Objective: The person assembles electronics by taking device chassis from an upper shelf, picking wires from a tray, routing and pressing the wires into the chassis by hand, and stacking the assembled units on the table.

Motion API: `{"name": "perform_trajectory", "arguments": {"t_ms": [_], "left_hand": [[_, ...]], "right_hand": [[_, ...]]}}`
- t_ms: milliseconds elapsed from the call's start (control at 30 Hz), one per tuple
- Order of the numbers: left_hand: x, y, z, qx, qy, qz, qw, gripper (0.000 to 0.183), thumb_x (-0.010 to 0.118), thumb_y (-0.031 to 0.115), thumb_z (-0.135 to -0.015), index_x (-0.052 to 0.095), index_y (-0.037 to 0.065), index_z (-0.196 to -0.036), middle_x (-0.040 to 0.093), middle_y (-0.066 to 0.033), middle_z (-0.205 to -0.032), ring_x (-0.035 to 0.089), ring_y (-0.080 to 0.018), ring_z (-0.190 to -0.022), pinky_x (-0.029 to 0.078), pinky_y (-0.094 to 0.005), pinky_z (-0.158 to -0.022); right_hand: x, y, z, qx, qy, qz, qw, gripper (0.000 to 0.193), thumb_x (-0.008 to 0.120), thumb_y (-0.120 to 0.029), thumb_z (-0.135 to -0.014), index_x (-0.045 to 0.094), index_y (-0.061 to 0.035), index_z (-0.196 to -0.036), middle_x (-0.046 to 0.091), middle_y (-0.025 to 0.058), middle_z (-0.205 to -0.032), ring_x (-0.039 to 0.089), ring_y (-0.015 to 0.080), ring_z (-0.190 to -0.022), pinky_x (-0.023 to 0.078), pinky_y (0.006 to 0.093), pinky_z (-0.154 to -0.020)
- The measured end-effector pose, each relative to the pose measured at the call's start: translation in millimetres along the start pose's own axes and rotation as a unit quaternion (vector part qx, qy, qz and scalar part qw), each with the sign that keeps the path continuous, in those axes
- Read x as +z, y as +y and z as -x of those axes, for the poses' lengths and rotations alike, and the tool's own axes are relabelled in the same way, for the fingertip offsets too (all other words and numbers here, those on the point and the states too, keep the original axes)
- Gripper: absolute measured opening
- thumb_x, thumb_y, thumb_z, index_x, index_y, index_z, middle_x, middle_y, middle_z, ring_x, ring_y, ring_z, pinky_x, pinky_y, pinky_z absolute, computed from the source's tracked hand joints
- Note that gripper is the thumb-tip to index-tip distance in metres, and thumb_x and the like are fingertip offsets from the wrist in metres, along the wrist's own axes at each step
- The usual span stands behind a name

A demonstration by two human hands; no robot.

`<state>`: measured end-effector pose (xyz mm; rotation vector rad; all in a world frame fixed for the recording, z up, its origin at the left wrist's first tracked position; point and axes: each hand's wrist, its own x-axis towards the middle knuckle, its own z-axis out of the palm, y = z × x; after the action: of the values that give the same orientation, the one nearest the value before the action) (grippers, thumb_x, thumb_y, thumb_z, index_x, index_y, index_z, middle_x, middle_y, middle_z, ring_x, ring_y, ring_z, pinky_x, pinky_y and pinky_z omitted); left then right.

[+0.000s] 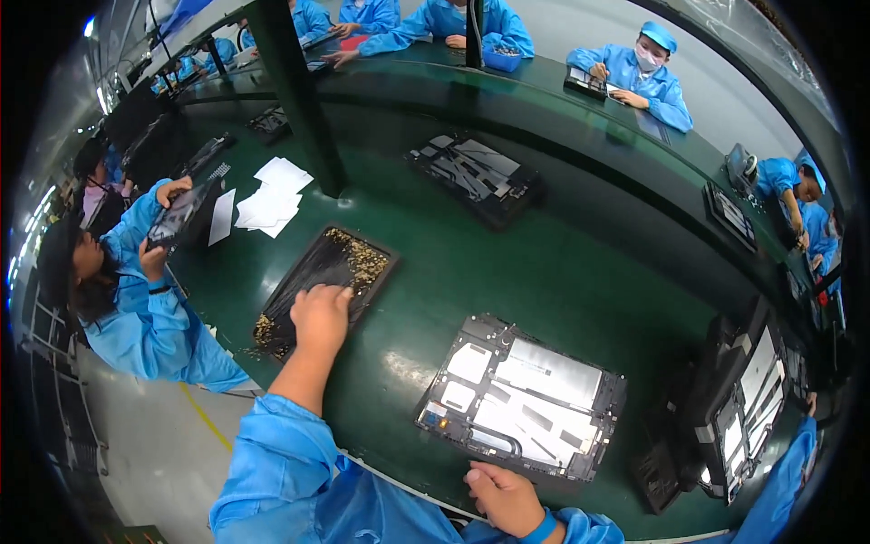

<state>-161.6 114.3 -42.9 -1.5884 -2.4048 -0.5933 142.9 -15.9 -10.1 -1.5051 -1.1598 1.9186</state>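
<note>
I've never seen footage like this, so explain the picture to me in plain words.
There is no robot: the left grip and right grip are a person's bare hands. A fisheye camera on the head looks down, bending straight edges. On the green table lie a dark tray with small gold-coloured parts, an opened flat device, white sheets and, farther off, another opened device. The left grip is at the tray, its fingertips mostly hidden; the right is by the first device's near edge. Whether either holds anything is unclear.
</note>
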Motion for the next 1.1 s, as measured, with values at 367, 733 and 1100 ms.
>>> {"name": "perform_trajectory", "arguments": {"t_ms": [367, 733, 1100], "left_hand": [[-52.5, 44.2, -3.1, 0.129, -0.055, 0.147, 0.979, 0.016, 0.052, 0.011, -0.076, 0.056, -0.003, -0.070, 0.055, -0.0166, -0.071, 0.052, -0.0326, -0.069, 0.041, -0.0388, -0.062], [-86.8, 78.5, 50.5, 0.408, -0.018, 0.101, 0.907, 0.016, 0.063, 0.011, -0.064, 0.053, 0.004, -0.075, 0.056, -0.0081, -0.075, 0.055, -0.0221, -0.064, 0.041, -0.0315, -0.052], [-79.6, 95.4, 114.4, 0.526, -0.140, 0.231, 0.807, 0.021, 0.058, 0.014, -0.066, 0.056, 0.010, -0.087, 0.051, 0.0001, -0.075, 0.049, -0.0119, -0.060, 0.035, -0.0239, -0.046]], "right_hand": [[-3.8, -18.9, -23.4, 0.105, 0.030, -0.128, 0.986, 0.039, 0.048, -0.028, -0.083, 0.047, 0.0027, -0.107, 0.055, 0.0079, -0.087, 0.048, 0.0096, -0.067, 0.042, 0.0211, -0.053], [-12.0, -58.9, -19.7, -0.035, -0.057, -0.090, 0.994, 0.042, 0.048, -0.028, -0.083, 0.043, 0.0015, -0.113, 0.054, 0.0042, -0.087, 0.048, 0.0089, -0.073, 0.042, 0.0224, -0.058], [-23.0, -21.1, -13.2, 0.000, -0.095, -0.015, 0.995, 0.032, 0.046, -0.031, -0.083, 0.056, -0.0010, -0.088, 0.058, 0.0071, -0.077, 0.053, 0.0133, -0.064, 0.043, 0.0244, -0.058]]}}
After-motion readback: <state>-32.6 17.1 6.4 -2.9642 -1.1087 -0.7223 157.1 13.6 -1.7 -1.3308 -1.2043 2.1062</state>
